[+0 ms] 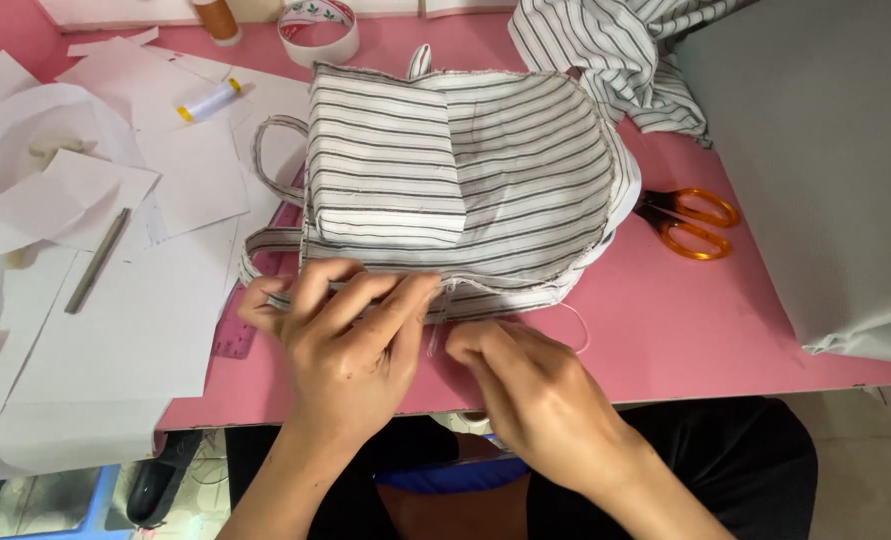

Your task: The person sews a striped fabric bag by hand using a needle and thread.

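Striped bag (pixel 465 190) under both pinching hands

The fabric bag (pixel 465 190) lies on the table (pixel 665 320), scissors (pixel 690 222) right, paper sheets (pixel 165 300) left.

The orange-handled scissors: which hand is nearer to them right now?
Right. The right hand is below and left of the scissors; the left hand lies farther left, pressing the striped bag.

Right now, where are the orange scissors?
The orange-handled scissors lie on the pink table, right of the striped fabric bag and beside the grey cloth.
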